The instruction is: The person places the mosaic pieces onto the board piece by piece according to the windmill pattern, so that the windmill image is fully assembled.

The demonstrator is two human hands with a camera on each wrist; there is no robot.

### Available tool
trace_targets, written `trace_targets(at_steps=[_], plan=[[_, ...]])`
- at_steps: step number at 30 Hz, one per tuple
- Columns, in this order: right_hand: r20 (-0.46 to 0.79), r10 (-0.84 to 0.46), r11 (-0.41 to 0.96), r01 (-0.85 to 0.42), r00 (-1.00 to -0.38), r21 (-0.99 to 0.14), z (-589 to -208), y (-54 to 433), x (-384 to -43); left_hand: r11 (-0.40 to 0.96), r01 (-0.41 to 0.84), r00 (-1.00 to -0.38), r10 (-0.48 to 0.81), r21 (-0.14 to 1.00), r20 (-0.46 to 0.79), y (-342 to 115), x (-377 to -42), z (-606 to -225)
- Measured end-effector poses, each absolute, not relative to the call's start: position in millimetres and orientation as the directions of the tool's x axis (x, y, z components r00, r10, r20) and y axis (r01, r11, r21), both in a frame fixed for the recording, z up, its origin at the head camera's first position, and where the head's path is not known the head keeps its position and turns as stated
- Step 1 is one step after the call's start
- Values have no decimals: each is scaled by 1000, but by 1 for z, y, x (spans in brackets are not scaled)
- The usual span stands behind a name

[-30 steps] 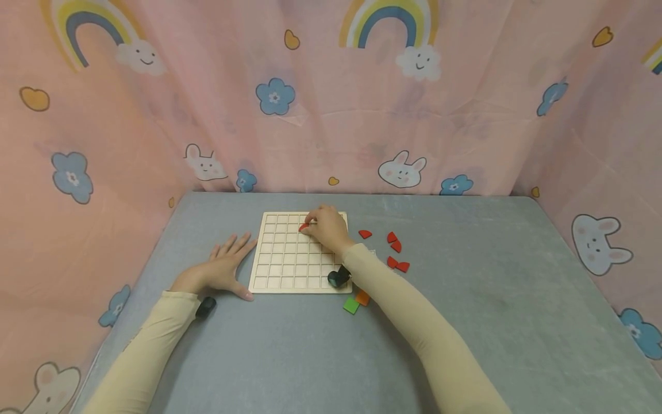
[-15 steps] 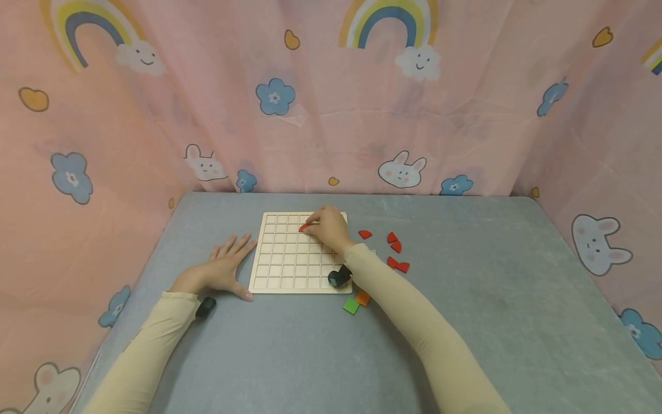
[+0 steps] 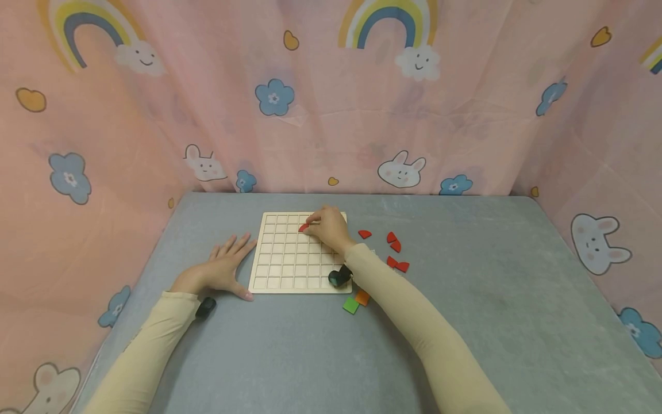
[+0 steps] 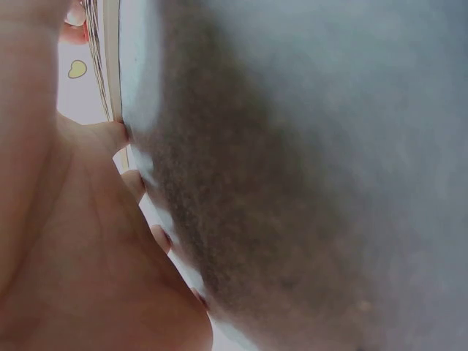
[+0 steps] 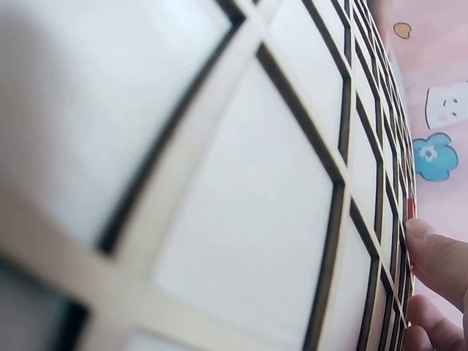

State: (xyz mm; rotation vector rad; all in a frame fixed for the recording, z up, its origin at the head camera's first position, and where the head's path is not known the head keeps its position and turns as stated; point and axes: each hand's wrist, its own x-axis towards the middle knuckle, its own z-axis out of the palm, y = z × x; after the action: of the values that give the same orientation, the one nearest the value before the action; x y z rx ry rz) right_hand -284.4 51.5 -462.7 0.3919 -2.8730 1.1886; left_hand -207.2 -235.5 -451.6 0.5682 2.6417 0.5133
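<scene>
A pale wooden grid board (image 3: 274, 264) with rows of square recesses lies on the grey table. My right hand (image 3: 329, 230) reaches over its far part and pinches a red quarter-circle tile (image 3: 303, 228) between thumb and fingers, right at the recesses. In the right wrist view the red tile (image 5: 410, 209) shows as a thin strip by the thumb (image 5: 431, 252). On the board's left side my left hand (image 3: 222, 269) lies spread on the table, its fingertips and thumb close to the board's edge. The left wrist view shows its palm (image 4: 95, 241) beside the board edge (image 4: 111, 66).
Right of the board lie several loose red quarter-circle tiles (image 3: 365, 234), some in touching pairs. A green square tile (image 3: 350, 305) and an orange tile (image 3: 362, 297) lie near its front right corner, partly by the right sleeve (image 3: 393, 299). A pink patterned curtain (image 3: 331, 126) surrounds the table.
</scene>
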Motion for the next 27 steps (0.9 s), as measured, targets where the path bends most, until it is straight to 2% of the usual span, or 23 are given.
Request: trace_targets(at_steps=[12, 27], plan=[[91, -290, 592, -253, -953, -765, -462, 60, -283, 854, 316, -846, 451, 414, -285, -235, -206, -451], [31, -378, 481, -225, -925, -847, -452, 96, -286, 851, 309, -844, 451, 423, -290, -236, -208, -453]])
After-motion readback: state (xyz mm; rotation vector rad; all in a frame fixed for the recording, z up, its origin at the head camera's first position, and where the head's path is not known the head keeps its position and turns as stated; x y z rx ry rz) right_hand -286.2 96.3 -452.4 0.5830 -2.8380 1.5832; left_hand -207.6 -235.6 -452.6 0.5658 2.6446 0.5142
